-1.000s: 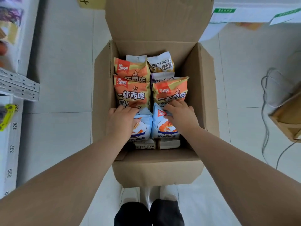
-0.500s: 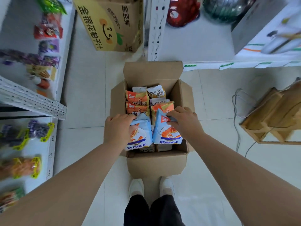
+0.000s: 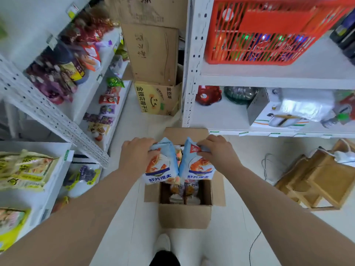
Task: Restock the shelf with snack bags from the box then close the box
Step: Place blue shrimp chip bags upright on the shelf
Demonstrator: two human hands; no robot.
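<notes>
An open cardboard box (image 3: 185, 217) stands on the floor in front of my feet, with more snack bags (image 3: 182, 191) visible deep inside. My left hand (image 3: 137, 153) grips the top of a light blue shrimp-chip bag (image 3: 161, 167) held above the box. My right hand (image 3: 217, 150) grips the top of a second, matching blue bag (image 3: 199, 167) right beside it. Both bags hang upright and touch each other. The snack shelf (image 3: 57, 120) stands at my left, stocked with bags.
A second white shelf (image 3: 269, 81) at the right carries a red basket (image 3: 269, 31), a pot box and glassware. Stacked cartons (image 3: 153, 73) fill the aisle's far end. A wooden stool (image 3: 317, 179) and loose cables lie on the floor at right.
Both hands have lifted the two blue bags up out of the box. My head has risen, so the shelves now fill the view and the box looks smaller.
</notes>
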